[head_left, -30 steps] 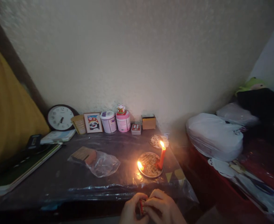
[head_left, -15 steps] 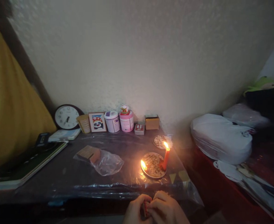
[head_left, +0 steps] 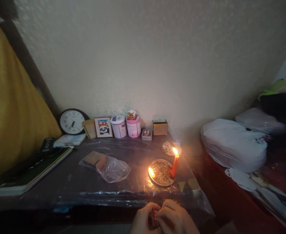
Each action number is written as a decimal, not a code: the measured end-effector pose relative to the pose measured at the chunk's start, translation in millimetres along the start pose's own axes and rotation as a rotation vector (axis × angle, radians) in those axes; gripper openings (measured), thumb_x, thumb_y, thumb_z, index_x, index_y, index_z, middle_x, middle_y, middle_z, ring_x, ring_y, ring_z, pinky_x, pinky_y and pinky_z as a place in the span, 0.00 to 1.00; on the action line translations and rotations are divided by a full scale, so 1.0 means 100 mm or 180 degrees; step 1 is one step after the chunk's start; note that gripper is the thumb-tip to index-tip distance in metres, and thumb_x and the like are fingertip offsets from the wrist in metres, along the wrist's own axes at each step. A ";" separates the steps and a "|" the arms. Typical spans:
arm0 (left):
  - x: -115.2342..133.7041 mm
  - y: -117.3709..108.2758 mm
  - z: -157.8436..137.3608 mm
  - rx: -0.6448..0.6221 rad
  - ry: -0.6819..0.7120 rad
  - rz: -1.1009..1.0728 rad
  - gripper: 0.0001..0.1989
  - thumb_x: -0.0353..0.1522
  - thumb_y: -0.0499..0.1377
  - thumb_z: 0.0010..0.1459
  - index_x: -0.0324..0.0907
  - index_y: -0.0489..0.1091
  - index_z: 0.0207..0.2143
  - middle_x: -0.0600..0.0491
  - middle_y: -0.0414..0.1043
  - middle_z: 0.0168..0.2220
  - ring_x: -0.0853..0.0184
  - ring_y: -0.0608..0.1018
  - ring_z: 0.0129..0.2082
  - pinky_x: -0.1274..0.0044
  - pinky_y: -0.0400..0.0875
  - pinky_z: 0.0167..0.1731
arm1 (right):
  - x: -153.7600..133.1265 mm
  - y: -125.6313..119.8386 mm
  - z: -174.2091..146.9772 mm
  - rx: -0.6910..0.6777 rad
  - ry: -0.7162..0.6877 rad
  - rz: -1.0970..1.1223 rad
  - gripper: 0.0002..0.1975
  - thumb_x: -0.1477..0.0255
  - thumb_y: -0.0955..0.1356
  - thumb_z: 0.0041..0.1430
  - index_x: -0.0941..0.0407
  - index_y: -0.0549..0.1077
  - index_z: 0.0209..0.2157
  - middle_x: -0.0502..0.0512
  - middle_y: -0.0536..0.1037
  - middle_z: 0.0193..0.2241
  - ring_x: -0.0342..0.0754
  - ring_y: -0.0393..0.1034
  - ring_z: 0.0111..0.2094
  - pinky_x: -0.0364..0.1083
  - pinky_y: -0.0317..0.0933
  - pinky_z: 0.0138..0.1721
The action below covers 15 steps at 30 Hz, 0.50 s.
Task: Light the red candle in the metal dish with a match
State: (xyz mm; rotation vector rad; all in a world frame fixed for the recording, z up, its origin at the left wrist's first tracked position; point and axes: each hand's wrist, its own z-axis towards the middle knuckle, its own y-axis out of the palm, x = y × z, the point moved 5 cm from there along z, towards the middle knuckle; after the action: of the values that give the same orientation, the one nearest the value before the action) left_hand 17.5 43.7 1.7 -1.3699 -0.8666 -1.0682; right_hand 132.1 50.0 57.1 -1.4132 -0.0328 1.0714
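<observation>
Low in the head view, my left hand (head_left: 143, 218) is closed around a small red matchbox (head_left: 155, 217). My right hand (head_left: 174, 217) is closed too, its fingers pressed against the box's right side; whether they also pinch a match is hidden. Beyond my hands, on the table (head_left: 138, 165), stands a round plate (head_left: 161, 171) strewn with small brown sticks. A lit red candle (head_left: 175, 166) rises from its right side, leaning slightly. A second small flame (head_left: 151, 172) burns at the plate's left rim. Behind it lies another plate (head_left: 168, 148) bearing pale sticks.
A crumpled plastic bag (head_left: 116, 169) lies left of the plates. Along the wall stand a clock (head_left: 72, 122), a framed panda picture (head_left: 103, 127), two tins (head_left: 133, 126) and a cardboard box (head_left: 160, 127). A white bag (head_left: 233, 144) rests at the right.
The view has shifted slightly, so things sit a little further right. Both hands stay together on the matchbox, with hardly any change in their grip.
</observation>
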 end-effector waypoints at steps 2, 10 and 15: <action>0.04 0.00 0.00 -0.0066 -0.0004 -0.0036 0.09 0.28 0.59 0.41 0.39 0.70 0.30 0.57 0.66 0.22 0.68 0.67 0.24 0.77 0.61 0.25 | -0.02 -0.02 0.00 -0.0004 0.0034 0.0011 0.08 0.80 0.66 0.53 0.56 0.71 0.23 0.51 0.71 0.26 0.42 0.67 0.25 0.39 0.58 0.26; 0.09 -0.02 -0.01 -0.0102 0.0011 -0.0098 0.09 0.27 0.59 0.41 0.39 0.69 0.29 0.58 0.62 0.22 0.69 0.66 0.24 0.77 0.61 0.25 | -0.03 -0.04 0.01 0.0044 0.0035 0.0222 0.07 0.79 0.65 0.54 0.56 0.73 0.26 0.50 0.71 0.27 0.42 0.68 0.27 0.38 0.60 0.28; 0.01 -0.01 0.01 -0.0052 0.0078 -0.0238 0.10 0.26 0.59 0.39 0.39 0.69 0.29 0.58 0.64 0.22 0.69 0.66 0.23 0.78 0.60 0.23 | 0.01 0.00 -0.01 0.0062 -0.0008 0.0203 0.07 0.79 0.66 0.54 0.55 0.76 0.29 0.52 0.72 0.28 0.42 0.69 0.28 0.38 0.61 0.29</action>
State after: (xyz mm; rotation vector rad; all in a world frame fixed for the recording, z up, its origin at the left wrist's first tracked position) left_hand 16.9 44.3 2.8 -1.3443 -0.8988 -1.1494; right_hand 132.8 49.8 56.6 -1.4033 0.0211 1.1232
